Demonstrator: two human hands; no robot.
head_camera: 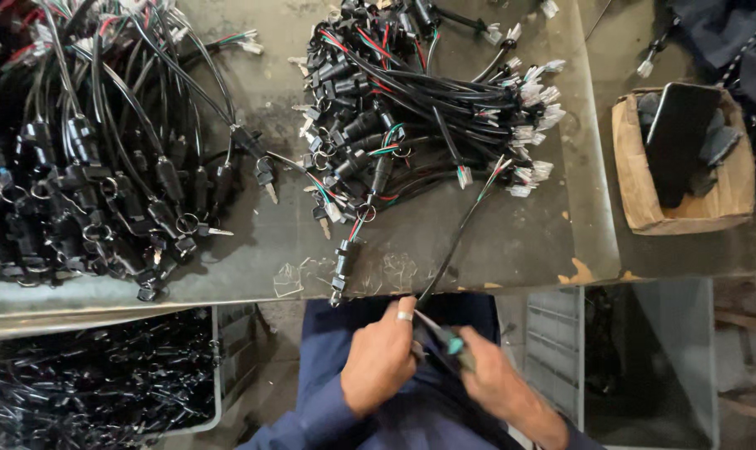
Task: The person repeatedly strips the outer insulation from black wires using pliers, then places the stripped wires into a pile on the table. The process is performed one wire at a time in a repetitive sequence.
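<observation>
We work below the near edge of the desk [511,242], both hands over our lap. Our left hand [382,358] has its fingers curled shut around a black cable [457,233] that runs up from our grip, over the desk edge and toward the heap of wired harnesses [428,108]. Our right hand [490,379] closes its fingers on a small tool with teal handles [451,342], its tip laid against the cable just beside our left thumb.

We judge the step in hand to be working the cable's near end with the tool, cutting or stripping; which one we cannot tell, since the tip is hidden between the hands. The next move seems to call for a steady hold by the left hand while the right squeezes squarely.

A second pile of keyed switch leads [103,167] lies on the left of the desk, a bin of black parts [95,383] sits below it, and a cardboard box [686,167] holding a dark phone stands at the right.
</observation>
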